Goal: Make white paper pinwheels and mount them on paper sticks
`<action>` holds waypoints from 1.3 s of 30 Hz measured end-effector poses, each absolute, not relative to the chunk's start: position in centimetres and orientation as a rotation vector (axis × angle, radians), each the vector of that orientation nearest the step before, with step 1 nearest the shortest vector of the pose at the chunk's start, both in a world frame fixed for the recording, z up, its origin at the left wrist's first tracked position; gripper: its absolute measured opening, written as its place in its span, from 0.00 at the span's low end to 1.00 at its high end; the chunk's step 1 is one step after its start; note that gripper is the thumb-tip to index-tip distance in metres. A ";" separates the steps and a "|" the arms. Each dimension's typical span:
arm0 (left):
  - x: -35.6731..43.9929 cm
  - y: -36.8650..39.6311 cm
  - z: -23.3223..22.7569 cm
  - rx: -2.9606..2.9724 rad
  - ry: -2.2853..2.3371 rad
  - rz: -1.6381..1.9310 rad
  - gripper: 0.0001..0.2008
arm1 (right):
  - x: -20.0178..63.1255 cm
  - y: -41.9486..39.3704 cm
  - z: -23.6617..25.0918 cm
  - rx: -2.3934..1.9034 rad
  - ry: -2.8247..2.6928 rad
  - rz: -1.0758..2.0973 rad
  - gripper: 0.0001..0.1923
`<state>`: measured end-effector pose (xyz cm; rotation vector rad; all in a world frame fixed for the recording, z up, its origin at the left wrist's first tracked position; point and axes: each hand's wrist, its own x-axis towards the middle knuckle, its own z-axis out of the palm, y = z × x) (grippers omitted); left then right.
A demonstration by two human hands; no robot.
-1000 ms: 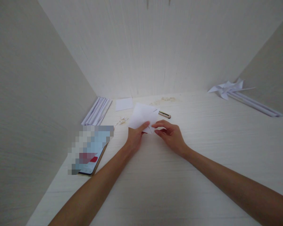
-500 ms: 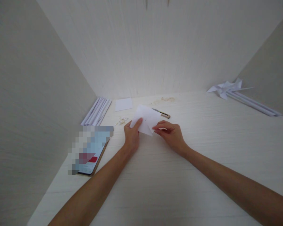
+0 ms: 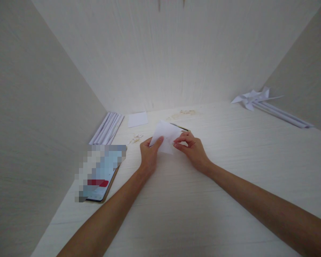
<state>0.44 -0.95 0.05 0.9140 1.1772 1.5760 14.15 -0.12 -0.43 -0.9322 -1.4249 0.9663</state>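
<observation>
White paper sheet (image 3: 166,137) is pinched between my left hand (image 3: 149,156) and my right hand (image 3: 192,150), just above the bench (image 3: 230,171). Behind it lies a cutter (image 3: 179,126); a phone (image 3: 100,178) lies at my left.

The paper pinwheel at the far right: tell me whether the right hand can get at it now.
Probably, but not at once: the right hand is pinching the white paper with the left hand. The tabletop towards the pinwheel lies bare.
</observation>
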 end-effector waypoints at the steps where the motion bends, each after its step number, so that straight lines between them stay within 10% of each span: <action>1: 0.5 -1.0 0.0 0.941 1.182 1.559 0.12 | 14.2 0.1 -0.7 -0.933 -1.415 0.935 0.02; 39: 1.9 -1.9 0.9 1.045 1.297 1.495 0.20 | 13.7 -1.1 -0.1 -1.074 -1.424 0.732 0.03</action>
